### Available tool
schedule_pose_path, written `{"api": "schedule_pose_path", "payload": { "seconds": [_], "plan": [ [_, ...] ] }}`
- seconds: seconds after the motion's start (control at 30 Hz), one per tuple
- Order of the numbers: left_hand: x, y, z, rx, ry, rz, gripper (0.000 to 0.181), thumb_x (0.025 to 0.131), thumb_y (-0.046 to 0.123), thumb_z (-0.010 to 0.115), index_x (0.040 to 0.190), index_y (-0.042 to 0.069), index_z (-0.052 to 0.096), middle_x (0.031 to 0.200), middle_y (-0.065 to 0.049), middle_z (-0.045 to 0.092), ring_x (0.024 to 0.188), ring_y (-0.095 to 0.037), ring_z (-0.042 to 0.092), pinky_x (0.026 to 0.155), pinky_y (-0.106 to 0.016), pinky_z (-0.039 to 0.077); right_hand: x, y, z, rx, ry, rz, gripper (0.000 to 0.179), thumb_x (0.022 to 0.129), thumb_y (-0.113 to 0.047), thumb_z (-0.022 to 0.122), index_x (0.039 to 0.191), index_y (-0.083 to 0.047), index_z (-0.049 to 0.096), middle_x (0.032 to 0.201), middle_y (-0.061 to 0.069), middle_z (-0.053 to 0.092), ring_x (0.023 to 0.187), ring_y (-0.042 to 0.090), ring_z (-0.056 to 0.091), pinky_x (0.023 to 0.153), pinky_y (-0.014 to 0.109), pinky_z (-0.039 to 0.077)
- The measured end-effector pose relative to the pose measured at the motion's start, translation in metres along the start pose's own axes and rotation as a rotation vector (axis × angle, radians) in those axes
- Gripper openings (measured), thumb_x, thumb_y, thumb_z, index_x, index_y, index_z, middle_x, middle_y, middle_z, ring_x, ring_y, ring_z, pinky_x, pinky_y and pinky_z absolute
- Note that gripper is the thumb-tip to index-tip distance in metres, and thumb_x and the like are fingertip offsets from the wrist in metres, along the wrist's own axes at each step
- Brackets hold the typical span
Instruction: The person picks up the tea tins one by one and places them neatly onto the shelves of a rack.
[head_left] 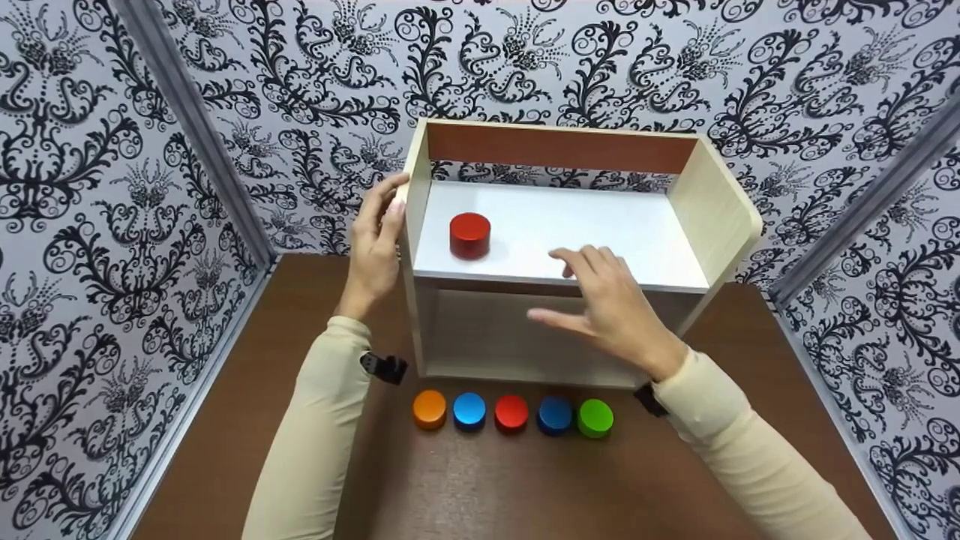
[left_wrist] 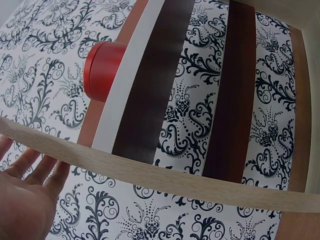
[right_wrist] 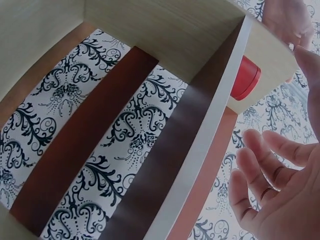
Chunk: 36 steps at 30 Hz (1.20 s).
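Note:
A red cylindrical container (head_left: 470, 236) stands upright on the white upper board (head_left: 577, 217) of a small wooden shelf unit, near its left end. My left hand (head_left: 376, 244) rests against the outside of the left side panel (left_wrist: 150, 172), fingertips at its edge and partly hidden behind it in the left wrist view. My right hand (head_left: 604, 300) hovers before the front edge of the upper board, right of the red container, holding nothing. Its thumb and fingers are spread apart. In the right wrist view the fingers (right_wrist: 265, 170) are loosely bent, apart from the container.
In front of the shelf, a row of small round containers stands on the brown table (head_left: 480, 487): orange (head_left: 429, 409), light blue (head_left: 469, 411), red (head_left: 511, 413), dark blue (head_left: 555, 415) and green (head_left: 595, 418). Patterned walls (head_left: 517, 60) enclose the table behind and on both sides.

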<state>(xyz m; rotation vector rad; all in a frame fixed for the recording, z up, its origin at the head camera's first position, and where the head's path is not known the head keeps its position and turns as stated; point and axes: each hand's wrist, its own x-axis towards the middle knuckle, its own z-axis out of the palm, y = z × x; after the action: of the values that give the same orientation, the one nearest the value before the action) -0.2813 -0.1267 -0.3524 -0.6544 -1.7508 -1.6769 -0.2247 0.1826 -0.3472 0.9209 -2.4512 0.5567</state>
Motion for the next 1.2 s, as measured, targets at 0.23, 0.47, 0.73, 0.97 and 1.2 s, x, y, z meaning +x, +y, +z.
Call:
{"api": "schedule_pose_path", "payload": {
  "seconds": [0.23, 0.47, 0.73, 0.97, 1.2],
  "plan": [
    [0.000, -0.001, 0.000, -0.018, -0.002, -0.008, 0.040, 0.103, 0.012, 0.044, 0.137, -0.006, 0.053, 0.128, -0.031, 0.059, 0.107, -0.045, 0.059, 0.090, -0.049, 0.054, -0.035, 0.003, 0.002, -0.025, 0.009, -0.022, 0.078, 0.078, -0.050, 0.085, 0.133, -0.001, 0.057, 0.104, 0.011, 0.059, 0.094, 0.027, 0.051, 0.086, 0.042, 0.045],
    [0.000, 0.000, 0.000, -0.020, -0.002, -0.008, 0.040, 0.103, 0.012, 0.044, 0.137, -0.007, 0.053, 0.129, -0.031, 0.059, 0.108, -0.046, 0.058, 0.091, -0.049, 0.054, -0.068, 0.011, 0.014, -0.010, 0.020, -0.029, 0.076, 0.078, -0.048, 0.086, 0.130, 0.000, 0.059, 0.108, 0.015, 0.061, 0.093, 0.029, 0.051, 0.081, 0.044, 0.046],
    [0.000, 0.001, 0.000, -0.010, 0.002, -0.003, 0.041, 0.103, 0.013, 0.044, 0.137, -0.007, 0.053, 0.129, -0.030, 0.059, 0.110, -0.042, 0.059, 0.095, -0.039, 0.052, -0.108, 0.024, 0.034, 0.036, -0.026, 0.077, 0.072, 0.078, -0.044, 0.087, 0.130, -0.002, 0.061, 0.101, 0.007, 0.058, 0.087, 0.021, 0.047, 0.075, 0.037, 0.039],
    [0.000, 0.000, 0.000, 0.002, -0.002, -0.010, 0.041, 0.103, 0.014, 0.044, 0.138, -0.006, 0.053, 0.130, -0.027, 0.060, 0.110, -0.042, 0.059, 0.094, -0.041, 0.053, -0.136, 0.034, 0.051, 0.050, -0.052, 0.159, 0.065, 0.078, -0.036, 0.088, 0.128, -0.003, 0.062, 0.100, 0.002, 0.058, 0.087, 0.016, 0.046, 0.074, 0.037, 0.041],
    [0.000, 0.000, 0.000, 0.003, -0.008, -0.016, 0.041, 0.103, 0.014, 0.044, 0.138, -0.006, 0.052, 0.129, -0.030, 0.059, 0.109, -0.044, 0.059, 0.092, -0.047, 0.054, -0.162, 0.044, 0.069, 0.064, -0.087, 0.230, 0.056, 0.078, -0.025, 0.089, 0.124, -0.003, 0.064, 0.093, -0.004, 0.054, 0.086, 0.015, 0.049, 0.075, 0.039, 0.043]
  ]
}}
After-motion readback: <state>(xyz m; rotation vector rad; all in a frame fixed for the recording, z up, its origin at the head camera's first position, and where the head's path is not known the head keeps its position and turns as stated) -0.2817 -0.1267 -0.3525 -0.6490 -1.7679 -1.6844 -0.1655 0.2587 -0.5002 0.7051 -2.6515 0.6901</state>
